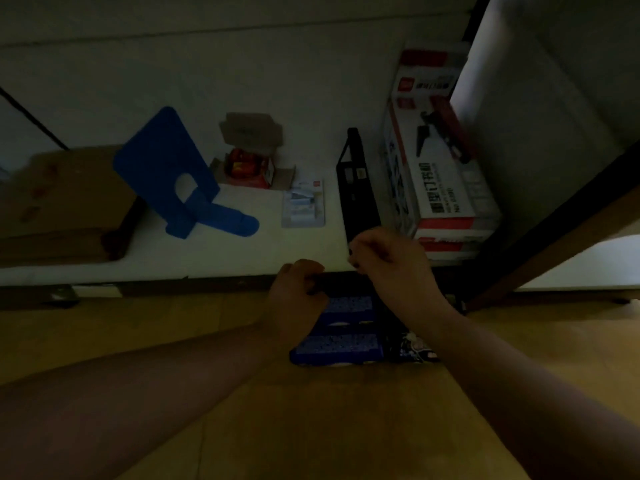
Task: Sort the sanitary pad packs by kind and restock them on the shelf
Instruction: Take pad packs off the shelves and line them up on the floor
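The scene is dim. A dark blue pack (346,327) with white print sits just below the front edge of the white shelf (242,247), between my two hands. My left hand (298,289) grips the pack's upper left corner with curled fingers. My right hand (388,261) is at the pack's upper right end, fingers curled, next to the foot of a black bookend (356,181). The dark far end of the pack is hard to make out, and so is what my right fingers pinch.
On the shelf stand a blue bookend (173,174), a cardboard box (59,202) at the left, a small open carton with a red item (249,164), a blister card (304,202), and white-and-red boxes (443,161) at the right by the dark frame post (540,220). Wooden floor below.
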The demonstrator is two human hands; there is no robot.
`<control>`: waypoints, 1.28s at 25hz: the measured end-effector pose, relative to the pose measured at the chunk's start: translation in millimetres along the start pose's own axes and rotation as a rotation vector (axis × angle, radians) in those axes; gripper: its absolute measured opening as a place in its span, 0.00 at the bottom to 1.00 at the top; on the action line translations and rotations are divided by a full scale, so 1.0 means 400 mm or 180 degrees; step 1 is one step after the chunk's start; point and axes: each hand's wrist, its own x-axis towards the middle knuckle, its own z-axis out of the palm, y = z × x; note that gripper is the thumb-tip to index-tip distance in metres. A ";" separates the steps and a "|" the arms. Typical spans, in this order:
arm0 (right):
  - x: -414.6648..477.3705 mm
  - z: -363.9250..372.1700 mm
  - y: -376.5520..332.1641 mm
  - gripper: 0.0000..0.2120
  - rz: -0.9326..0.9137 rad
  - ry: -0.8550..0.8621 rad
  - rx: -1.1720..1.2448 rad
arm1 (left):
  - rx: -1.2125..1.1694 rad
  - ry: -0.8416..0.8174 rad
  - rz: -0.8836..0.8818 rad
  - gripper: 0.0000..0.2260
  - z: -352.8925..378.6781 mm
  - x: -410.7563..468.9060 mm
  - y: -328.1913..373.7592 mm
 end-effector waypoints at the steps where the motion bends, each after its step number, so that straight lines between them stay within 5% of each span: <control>1: -0.013 -0.011 -0.066 0.08 -0.0023 0.0071 0.0312 | -0.0130 0.0016 0.0069 0.16 -0.026 -0.027 0.052; 5: -0.058 -0.090 -0.323 0.11 -0.0193 0.0424 0.0827 | -0.0569 0.0163 0.0245 0.15 -0.132 -0.126 0.246; 10: -0.109 -0.210 -0.614 0.11 -0.0265 0.0634 0.0721 | -0.0567 0.0259 0.0058 0.12 -0.250 -0.251 0.465; 22: -0.234 -0.513 -1.373 0.10 -0.0983 0.0686 0.0542 | -0.1027 0.0311 0.0665 0.15 -0.682 -0.551 1.208; 32: -0.307 -0.687 -1.718 0.07 -0.1920 0.0450 0.0461 | -0.1031 0.0980 0.1613 0.14 -0.843 -0.757 1.585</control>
